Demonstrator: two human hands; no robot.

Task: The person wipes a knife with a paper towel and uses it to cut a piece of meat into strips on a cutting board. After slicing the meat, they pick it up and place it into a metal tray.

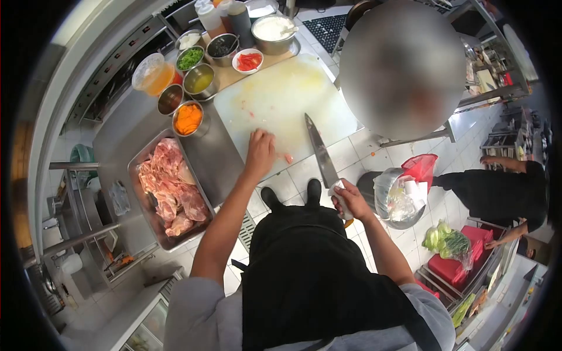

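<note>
My left hand (pixel 261 151) rests at the near left part of the white cutting board (pixel 287 93), its fingers bent and pressed together; what they hold, if anything, is hidden. In my right hand (pixel 350 200) is the white handle of a large knife (pixel 319 146), whose blade points away over the board's near right edge. A small pink scrap (pixel 288 158) lies on the board just right of my left hand. To the left, a metal tray (pixel 206 202) holds raw meat (pixel 172 184).
Behind the board stand a bowl of red strips (pixel 247 61), a white-filled pot (pixel 273 28) and bottles (pixel 209 17). Left are bowls of orange slices (pixel 188 119) and chopped greens (pixel 189 58). A lined bin (pixel 400 202) stands right; beyond it is another person (pixel 497 190).
</note>
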